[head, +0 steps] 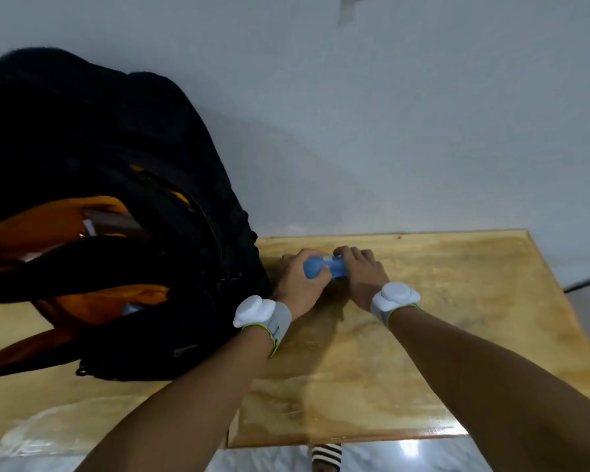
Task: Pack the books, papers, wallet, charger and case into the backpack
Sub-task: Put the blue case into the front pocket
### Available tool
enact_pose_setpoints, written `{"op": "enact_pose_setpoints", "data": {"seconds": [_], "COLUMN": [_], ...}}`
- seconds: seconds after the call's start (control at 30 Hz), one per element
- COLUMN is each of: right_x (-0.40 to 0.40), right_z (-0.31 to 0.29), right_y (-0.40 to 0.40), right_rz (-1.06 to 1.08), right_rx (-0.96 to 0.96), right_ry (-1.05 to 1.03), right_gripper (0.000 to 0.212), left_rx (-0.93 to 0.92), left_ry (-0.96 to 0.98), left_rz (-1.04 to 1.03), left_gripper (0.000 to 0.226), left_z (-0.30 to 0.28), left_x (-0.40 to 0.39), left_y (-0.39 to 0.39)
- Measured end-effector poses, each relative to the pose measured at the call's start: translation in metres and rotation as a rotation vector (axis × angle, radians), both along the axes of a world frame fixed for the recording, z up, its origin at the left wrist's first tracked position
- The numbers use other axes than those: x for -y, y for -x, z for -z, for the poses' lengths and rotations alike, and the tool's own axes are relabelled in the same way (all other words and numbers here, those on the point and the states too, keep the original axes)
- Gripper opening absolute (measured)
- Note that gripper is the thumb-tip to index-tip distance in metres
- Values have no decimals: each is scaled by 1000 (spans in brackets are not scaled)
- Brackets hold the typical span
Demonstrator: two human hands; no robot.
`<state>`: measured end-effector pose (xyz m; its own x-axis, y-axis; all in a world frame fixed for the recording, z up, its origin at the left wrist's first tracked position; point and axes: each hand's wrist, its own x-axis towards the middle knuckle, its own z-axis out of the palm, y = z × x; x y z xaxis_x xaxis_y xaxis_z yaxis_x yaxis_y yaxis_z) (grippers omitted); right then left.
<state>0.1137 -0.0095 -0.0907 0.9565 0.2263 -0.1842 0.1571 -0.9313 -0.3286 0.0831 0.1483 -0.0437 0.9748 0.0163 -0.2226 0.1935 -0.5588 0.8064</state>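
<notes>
Centre of frame, far table edge: both hands meet on a small blue case (324, 267), lying on the wooden table (423, 335) just right of the backpack.
Left hand (300, 281): fingers and thumb curled round the rounded left end of the blue case; it grips it.
Right hand (363, 270): fingertips pinch the right end of the same case, knuckles up; what the fingertips do there (a zip or a flap) cannot be told.
Wrist units: one white, rounded sensor band (261, 311) on the left wrist, one on the right wrist.
Backpack (116, 165): black, left half of the frame, standing on the table with its mouth open toward the camera; orange lining (48, 229) shows inside.
Packed so far (judgement): flat edges that read as books or papers (113, 221) sit in the upper compartment; a pale object shows in the lower opening, too dim to name.
Left to do (judgement): the case is not yet inside. Wallet and charger are not visible on the table, so they are likely packed or out of view. The task appears near its end.
Lower edge of frame: a striped sandal (326, 454) on a glossy floor.
Writing and brands: none readable; a pale patch low on the backpack is too blurred to read.
</notes>
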Motion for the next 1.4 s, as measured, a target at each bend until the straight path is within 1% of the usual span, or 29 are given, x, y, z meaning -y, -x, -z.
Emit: {"op": "enact_pose_setpoints", "data": {"seconds": [0.07,0.13,0.2,0.23,0.33,0.5,0.6,0.73,0.83,0.87,0.9,0.93,0.97,1.0,1.07,1.13,1.17,1.2,1.27,1.3,1.37,1.4], "right_x": [-6,-19,-30,-37,-70,-131,-157,-199,-223,-230,-240,-249,-257,-263,-278,-287,-291,-294,-302,-301,-297,-294], "right_z": [-10,-23,-36,-43,-72,-121,-139,-169,-188,-193,-199,-205,-209,-212,-216,-214,-212,-208,-200,-196,-190,-188], "right_y": [7,24,36,42,71,118,129,146,155,156,156,156,154,151,147,143,141,140,138,137,133,131], "right_rz": [61,132,174,182,175,122,80,23,-24,-36,-49,-70,-101,-137,-220,-256,-268,-277,-301,-297,-289,-291], "right_rx": [36,63,40,49,144,385,460,509,545,545,535,512,480,436,335,230,173,119,39,28,42,36], "right_ry": [-154,-314,-414,-437,-462,-483,-491,-532,-587,-624,-668,-714,-752,-777,-782,-749,-722,-688,-605,-544,-353,-237], "right_gripper": [39,38,37,34,28,41,43,41,35,37,39,40,39,38,40,47,51,53,49,47,44,45], "left_rx": [83,172,210,225,342,550,635,750,820,841,854,840,780,682,451,303,269,257,258,260,257,261], "left_ry": [16,6,-4,-22,-50,-122,-130,-40,193,242,240,192,116,24,-278,-579,-631,-633,-662,-687,-693,-680], "left_rz": [15,59,111,131,160,194,184,147,139,90,21,-48,-74,-54,72,234,268,285,314,341,375,384], "left_gripper": [22,23,27,29,30,32,37,42,44,39,30,20,14,14,24,31,29,26,26,27,25,24], "left_z": [-20,-44,-66,-77,-112,-159,-177,-197,-196,-190,-180,-167,-153,-139,-114,-106,-107,-109,-112,-113,-114,-114], "left_x": [-6,-20,-29,-34,-68,-131,-156,-201,-231,-240,-249,-258,-267,-274,-290,-299,-302,-303,-309,-309,-312,-313], "left_y": [0,9,18,23,50,96,114,137,151,155,160,164,165,166,169,171,173,173,175,175,176,176]}}
